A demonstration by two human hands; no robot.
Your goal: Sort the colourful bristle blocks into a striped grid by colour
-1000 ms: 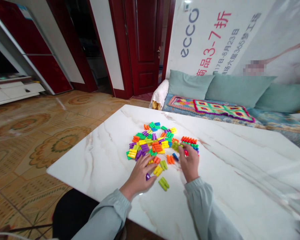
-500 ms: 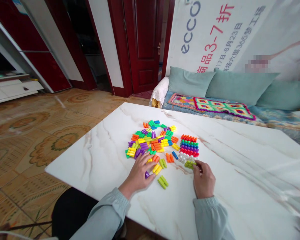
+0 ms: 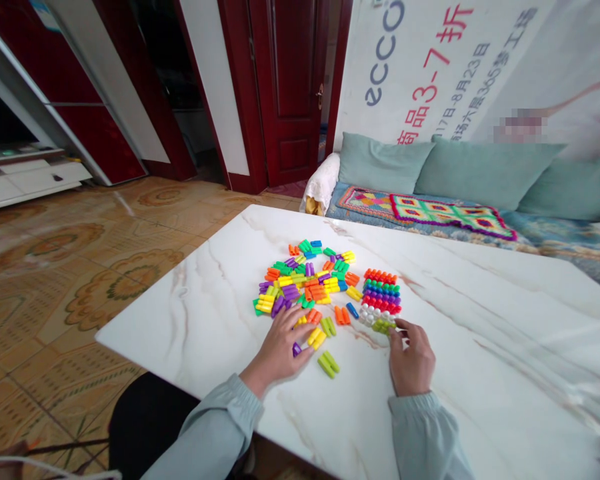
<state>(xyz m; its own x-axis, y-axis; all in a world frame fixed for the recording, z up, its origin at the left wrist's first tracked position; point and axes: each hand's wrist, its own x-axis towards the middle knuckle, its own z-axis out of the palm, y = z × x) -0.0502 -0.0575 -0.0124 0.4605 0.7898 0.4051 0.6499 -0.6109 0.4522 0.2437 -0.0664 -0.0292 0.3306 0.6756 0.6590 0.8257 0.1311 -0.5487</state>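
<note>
My right hand (image 3: 413, 355) pinches the right end of a lime-green toy piece (image 3: 383, 326), which lies against the near side of a block of coloured rows. That block shows a red-orange row (image 3: 380, 276), then green, blue, purple and red ones, with a white row (image 3: 375, 315) closest to the lime piece. My left hand (image 3: 283, 343) rests with fingers spread at the near edge of a loose heap of bullet-shaped plastic pieces (image 3: 290, 292). Yellow pieces (image 3: 317, 338) and a purple piece (image 3: 297, 349) lie by its thumb. Just right of it is a separate lime-green piece (image 3: 329, 364).
Everything lies on a white marble-patterned table (image 3: 180, 313). Beyond its far edge stands a sofa with teal cushions (image 3: 385, 159) and a crocheted cover (image 3: 450, 215). Tiled floor (image 3: 125, 267) extends to the left, and a dark red door (image 3: 293, 93) is at the back.
The view has shifted very slightly. The lime-green piece in my right hand sits a touch closer against the white row. My left hand stays in place.
</note>
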